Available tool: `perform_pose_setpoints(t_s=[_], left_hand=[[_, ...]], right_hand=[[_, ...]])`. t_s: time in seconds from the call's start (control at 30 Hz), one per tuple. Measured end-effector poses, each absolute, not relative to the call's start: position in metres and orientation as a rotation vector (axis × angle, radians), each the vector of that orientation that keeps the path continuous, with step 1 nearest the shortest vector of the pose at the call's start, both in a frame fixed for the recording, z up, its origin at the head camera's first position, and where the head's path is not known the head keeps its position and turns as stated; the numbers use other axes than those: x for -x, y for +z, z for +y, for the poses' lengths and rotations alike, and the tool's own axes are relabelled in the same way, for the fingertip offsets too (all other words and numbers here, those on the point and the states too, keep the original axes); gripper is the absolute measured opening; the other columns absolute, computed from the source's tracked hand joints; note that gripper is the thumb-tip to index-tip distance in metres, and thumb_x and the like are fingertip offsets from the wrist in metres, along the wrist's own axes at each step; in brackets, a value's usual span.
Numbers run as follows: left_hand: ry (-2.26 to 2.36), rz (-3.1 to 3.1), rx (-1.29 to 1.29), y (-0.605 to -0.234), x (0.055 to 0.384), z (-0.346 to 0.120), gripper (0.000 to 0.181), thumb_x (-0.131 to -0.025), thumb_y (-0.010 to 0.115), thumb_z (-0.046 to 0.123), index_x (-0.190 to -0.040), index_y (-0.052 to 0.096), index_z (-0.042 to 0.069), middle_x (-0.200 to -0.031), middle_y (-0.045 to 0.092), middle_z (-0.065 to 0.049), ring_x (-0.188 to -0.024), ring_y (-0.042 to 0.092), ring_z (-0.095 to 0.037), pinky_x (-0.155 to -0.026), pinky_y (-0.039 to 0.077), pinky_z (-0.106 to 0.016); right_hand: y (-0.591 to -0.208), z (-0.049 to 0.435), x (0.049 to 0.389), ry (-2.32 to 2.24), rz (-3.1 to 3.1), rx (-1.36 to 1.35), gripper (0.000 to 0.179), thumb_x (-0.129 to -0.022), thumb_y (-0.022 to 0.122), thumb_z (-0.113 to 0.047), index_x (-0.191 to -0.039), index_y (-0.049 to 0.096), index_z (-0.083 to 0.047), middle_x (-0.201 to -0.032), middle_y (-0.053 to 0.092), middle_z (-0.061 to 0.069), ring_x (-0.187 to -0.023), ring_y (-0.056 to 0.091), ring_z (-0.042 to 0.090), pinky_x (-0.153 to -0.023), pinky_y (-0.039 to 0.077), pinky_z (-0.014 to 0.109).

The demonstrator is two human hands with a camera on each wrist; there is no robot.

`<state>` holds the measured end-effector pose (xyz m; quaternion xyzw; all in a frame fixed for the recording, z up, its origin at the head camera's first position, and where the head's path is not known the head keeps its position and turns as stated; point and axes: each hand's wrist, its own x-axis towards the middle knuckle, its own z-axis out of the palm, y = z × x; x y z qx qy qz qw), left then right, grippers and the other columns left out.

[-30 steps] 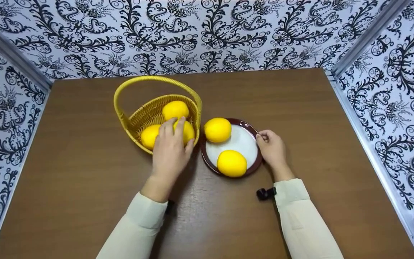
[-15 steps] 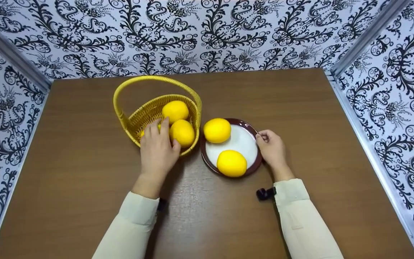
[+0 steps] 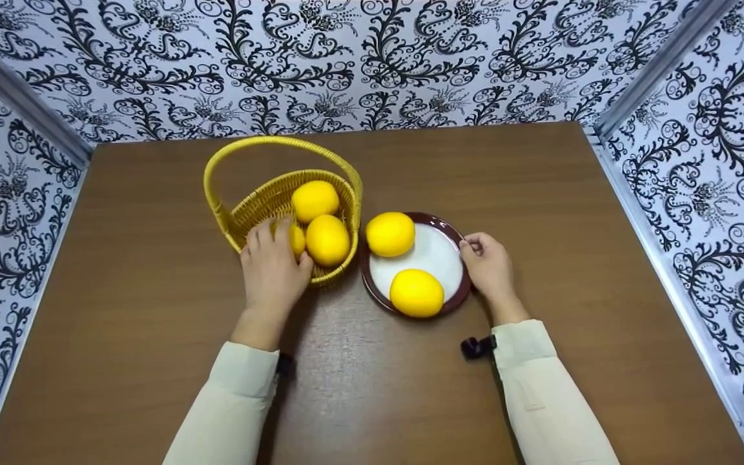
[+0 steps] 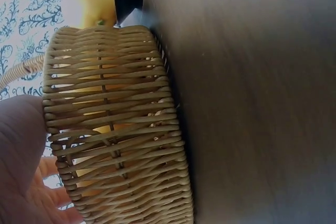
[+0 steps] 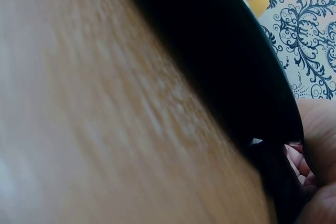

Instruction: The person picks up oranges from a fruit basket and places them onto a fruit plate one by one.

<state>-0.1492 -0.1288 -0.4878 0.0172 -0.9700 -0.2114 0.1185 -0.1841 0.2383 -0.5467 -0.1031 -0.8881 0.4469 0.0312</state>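
In the head view my left hand [image 3: 274, 268] reaches into a yellow wicker basket [image 3: 243, 226]. Its fingers curl over a yellow lemon [image 3: 297, 240], with the thumb on the near right side; part of the fruit is hidden. Two more lemons lie there, one at the back [image 3: 315, 200] and one at the right [image 3: 327, 240]. My right hand [image 3: 489, 265] pinches the right rim of a white plate with a dark brown edge [image 3: 440, 252]. On this plate rest an upper-left lemon [image 3: 391, 234] and a front lemon [image 3: 416, 293]. Basket weave [image 4: 115, 129] hides much of the left fingers in the left wrist view.
The basket's tall arched handle [image 3: 281, 140] rises over its far side. The plate stands just right of the basket on a brown wooden table [image 3: 372, 387]. Patterned panels [image 3: 346, 64] border the table at the back and both sides.
My left hand has moved left and slightly nearer within the basket, from the right lemon to the left one, uncovering the right one. The right hand stays at the plate's rim.
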Motion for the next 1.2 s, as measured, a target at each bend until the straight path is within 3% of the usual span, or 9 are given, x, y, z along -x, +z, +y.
perform_pose_setpoints(t_s=[0.7, 0.97, 1.2], left_hand=[[-0.66, -2.977, -0.082, -0.482, 0.156, -0.127, 0.064, -0.084, 0.08, 0.012, -0.142, 0.055, 0.0, -0.149, 0.045, -0.028, -0.144, 0.036, -0.051, -0.117, 0.033, -0.067], [-0.647, -3.012, -0.08, -0.479, 0.158, -0.127, 0.07, -0.084, 0.08, 0.01, -0.147, 0.052, 0.002, -0.15, 0.044, -0.029, -0.144, 0.036, -0.052, -0.115, 0.036, -0.067], [-0.588, -2.976, -0.074, -0.477, 0.156, -0.126, 0.065, -0.082, 0.082, 0.013, -0.14, 0.056, -0.001, -0.143, 0.049, -0.03, -0.136, 0.043, -0.051, -0.102, 0.045, -0.068]], right_hand=[[-0.547, 0.239, 0.185, 1.359, -2.736, 0.306, 0.023, -0.101, 0.063, -0.023, -0.11, 0.073, -0.004, -0.099, 0.071, 0.013, -0.09, 0.062, 0.024, -0.082, 0.049, 0.032], [-0.548, 0.239, 0.184, 1.377, -2.722, 0.318, 0.022, -0.101, 0.064, -0.023, -0.108, 0.074, -0.005, -0.097, 0.07, 0.013, -0.089, 0.061, 0.023, -0.081, 0.049, 0.032], [-0.546, 0.237, 0.184, 1.385, -2.733, 0.336, 0.023, -0.101, 0.063, -0.023, -0.11, 0.073, -0.004, -0.098, 0.069, 0.013, -0.09, 0.061, 0.025, -0.082, 0.048, 0.032]])
